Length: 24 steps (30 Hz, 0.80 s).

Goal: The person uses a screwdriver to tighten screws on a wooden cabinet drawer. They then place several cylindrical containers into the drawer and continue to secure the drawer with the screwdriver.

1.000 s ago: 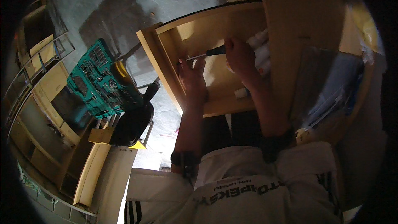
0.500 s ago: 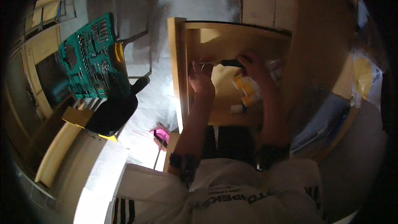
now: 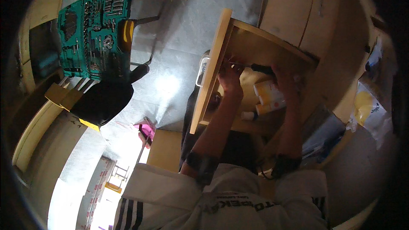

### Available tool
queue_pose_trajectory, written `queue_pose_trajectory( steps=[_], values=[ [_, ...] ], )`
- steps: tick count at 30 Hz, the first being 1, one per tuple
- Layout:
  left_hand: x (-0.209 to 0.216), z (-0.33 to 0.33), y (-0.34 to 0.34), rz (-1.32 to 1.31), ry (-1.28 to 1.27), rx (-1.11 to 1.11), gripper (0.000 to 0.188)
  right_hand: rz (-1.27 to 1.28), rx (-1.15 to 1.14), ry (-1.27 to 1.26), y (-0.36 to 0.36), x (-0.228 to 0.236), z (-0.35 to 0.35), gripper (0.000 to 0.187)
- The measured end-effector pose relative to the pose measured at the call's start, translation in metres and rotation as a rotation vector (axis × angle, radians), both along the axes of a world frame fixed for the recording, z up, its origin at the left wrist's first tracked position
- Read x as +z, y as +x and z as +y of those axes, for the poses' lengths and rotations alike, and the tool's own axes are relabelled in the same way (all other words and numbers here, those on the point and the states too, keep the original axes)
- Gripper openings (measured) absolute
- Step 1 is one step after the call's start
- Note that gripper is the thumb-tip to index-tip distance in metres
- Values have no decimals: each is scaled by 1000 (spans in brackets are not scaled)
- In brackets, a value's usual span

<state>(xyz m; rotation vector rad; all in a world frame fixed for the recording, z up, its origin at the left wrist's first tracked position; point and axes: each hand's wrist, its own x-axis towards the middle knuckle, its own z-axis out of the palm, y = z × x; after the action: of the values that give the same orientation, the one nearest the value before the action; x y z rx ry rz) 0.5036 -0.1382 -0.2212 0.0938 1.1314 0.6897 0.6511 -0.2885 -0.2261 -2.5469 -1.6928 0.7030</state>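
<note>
A wooden drawer [image 3: 213, 76] lies open before me, its front panel on the left. My right hand [image 3: 284, 81] grips the dark handle of a screwdriver [image 3: 261, 69], whose thin shaft points left at the inner face of that panel. Around the shaft's tip, close against the panel, are the curled fingers of my left hand [image 3: 231, 81]; what they pinch is too small and shaded to make out. Outside the panel, at about the same height, a pale metal handle [image 3: 203, 70] shows. Yellow-and-white packages [image 3: 269, 96] and a small white bottle [image 3: 247, 116] lie inside the drawer between my forearms.
To the left, a green tool case [image 3: 96, 38] full of sockets and bits lies open on a black chair [image 3: 104, 102]. A pink dustpan [image 3: 147, 130] is on the floor nearby. Wooden cabinet panels [image 3: 289, 12] stand beyond the drawer. Plastic-wrapped items [image 3: 326, 132] sit at the right.
My view has turned, so the drawer appears tilted and farther right, and its outer handle has come into sight. Both hands stay at the panel with the screwdriver still in my right hand.
</note>
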Motion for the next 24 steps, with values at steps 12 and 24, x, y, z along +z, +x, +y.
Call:
queue_pose_trajectory(
  steps=[12, 24],
  values=[
    [-8, -3, 0, -16, 17, -19, 37, 750, -1106, -113, -13, 31, 30, 38],
    [-4, -2, 1, -35, -19, -2, 37, 1089, -1096, 432, -27, 9, 1, 25]
  ],
)
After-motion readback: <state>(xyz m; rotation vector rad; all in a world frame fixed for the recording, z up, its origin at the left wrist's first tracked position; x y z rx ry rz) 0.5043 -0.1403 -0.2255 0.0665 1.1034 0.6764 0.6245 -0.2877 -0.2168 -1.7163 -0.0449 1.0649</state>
